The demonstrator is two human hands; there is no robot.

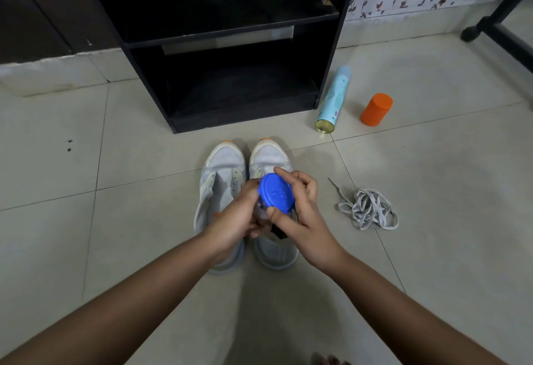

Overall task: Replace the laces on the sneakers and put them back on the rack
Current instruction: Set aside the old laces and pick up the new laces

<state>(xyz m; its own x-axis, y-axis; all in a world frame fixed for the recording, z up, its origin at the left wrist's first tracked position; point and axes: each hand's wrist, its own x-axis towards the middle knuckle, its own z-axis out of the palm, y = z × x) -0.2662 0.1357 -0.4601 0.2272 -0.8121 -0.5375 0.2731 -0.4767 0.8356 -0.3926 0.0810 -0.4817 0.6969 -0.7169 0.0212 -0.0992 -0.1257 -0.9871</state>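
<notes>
Gripping the jar (262, 212), left hand (233, 221) meets right hand (304, 220) pinching lid (276, 193).

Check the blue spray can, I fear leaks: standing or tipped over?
Tipped over: the spray can lies on its side on the floor, gold base toward the camera.

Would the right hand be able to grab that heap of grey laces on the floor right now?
Probably, once freed: the right hand grips a blue lid, but only bare floor lies between it and the laces.
</notes>
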